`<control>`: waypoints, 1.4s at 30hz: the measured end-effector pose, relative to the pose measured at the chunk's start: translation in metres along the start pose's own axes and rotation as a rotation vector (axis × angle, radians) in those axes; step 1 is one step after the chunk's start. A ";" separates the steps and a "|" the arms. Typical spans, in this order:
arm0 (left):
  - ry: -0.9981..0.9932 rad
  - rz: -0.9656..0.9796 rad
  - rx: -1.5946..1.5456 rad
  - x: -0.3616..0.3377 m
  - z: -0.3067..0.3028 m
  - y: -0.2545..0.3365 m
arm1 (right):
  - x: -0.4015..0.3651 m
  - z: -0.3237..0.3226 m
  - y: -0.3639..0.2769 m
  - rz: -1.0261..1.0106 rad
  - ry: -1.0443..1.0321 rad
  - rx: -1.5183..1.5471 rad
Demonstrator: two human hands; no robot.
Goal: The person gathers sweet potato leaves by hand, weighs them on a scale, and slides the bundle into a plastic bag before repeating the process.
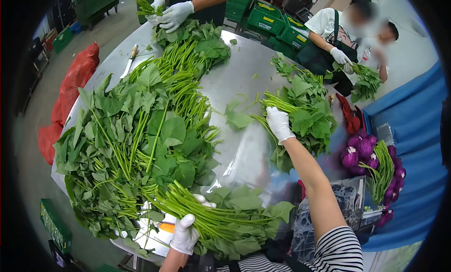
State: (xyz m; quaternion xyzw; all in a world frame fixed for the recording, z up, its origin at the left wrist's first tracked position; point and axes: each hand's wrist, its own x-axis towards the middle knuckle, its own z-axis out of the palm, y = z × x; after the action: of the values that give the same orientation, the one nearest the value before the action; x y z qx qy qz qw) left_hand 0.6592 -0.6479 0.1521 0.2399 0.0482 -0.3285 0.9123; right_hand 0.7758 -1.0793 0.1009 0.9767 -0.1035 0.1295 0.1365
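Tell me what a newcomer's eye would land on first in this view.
Probably the big heap of leafy green stems spread over the left side of the metal table. Next, the white-gloved left hand holding a thick bunch at the near edge, and the right hand at the stem ends of a smaller pile. Off to the right, vivid purple bundles stand out near the blue sheet.

We see metal table (pixel 243 51); on it big pile of leafy greens (pixel 127 112), knife (pixel 130 60).

Head-height view (wide), facing down.
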 end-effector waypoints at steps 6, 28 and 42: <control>0.023 0.020 -0.008 -0.004 -0.001 -0.001 | 0.002 -0.007 0.002 0.622 0.107 1.023; 0.029 -0.015 0.090 -0.002 0.003 0.002 | 0.023 -0.017 -0.008 0.056 -0.382 0.618; 0.018 0.022 0.087 -0.007 -0.002 -0.001 | 0.027 -0.017 -0.004 0.027 -0.025 0.350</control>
State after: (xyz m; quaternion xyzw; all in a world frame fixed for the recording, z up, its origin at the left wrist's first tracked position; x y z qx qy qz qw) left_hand 0.6531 -0.6439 0.1516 0.2830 0.0396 -0.3182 0.9039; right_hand 0.7986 -1.0749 0.1232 0.9856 -0.0940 0.1350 -0.0385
